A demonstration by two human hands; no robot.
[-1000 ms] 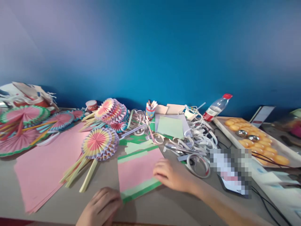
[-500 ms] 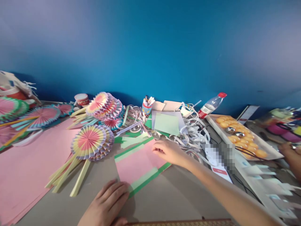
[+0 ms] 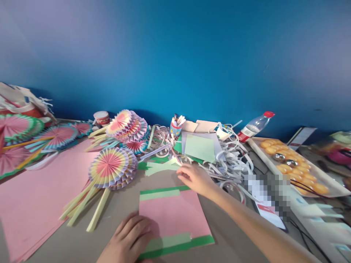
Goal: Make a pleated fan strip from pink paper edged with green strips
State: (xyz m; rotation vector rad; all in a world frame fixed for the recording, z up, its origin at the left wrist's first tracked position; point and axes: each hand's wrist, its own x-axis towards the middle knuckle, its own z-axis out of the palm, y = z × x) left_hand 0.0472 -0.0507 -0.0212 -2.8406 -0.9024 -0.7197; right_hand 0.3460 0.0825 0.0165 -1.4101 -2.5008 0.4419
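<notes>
A pink paper sheet (image 3: 171, 215) with green and pale green strips along its far and near edges lies flat on the table. Its left edge is under or against the fingers of my left hand (image 3: 128, 235), which rest spread and low. My right hand (image 3: 194, 179) hovers just beyond the sheet's far edge, fingers loosely bent and apart, with no object visible in them. Nearest to its fingertips are pale green paper strips (image 3: 160, 167). Left of the sheet lies a pleated paper rosette fan (image 3: 108, 166) with yellow paper sticks.
Large pink sheets (image 3: 41, 197) and more rosette fans (image 3: 59, 137) cover the left. Behind stand a pen cup (image 3: 176, 128), a pale green sheet stack (image 3: 199, 147) and curled paper strips (image 3: 236, 157). Right: a plastic bottle (image 3: 256, 124), and a tray (image 3: 261, 160) of orange balls.
The pink sheet has turned and come nearer, its edges now running more sideways. My right hand is off it, at its far side. The view has shifted slightly left.
</notes>
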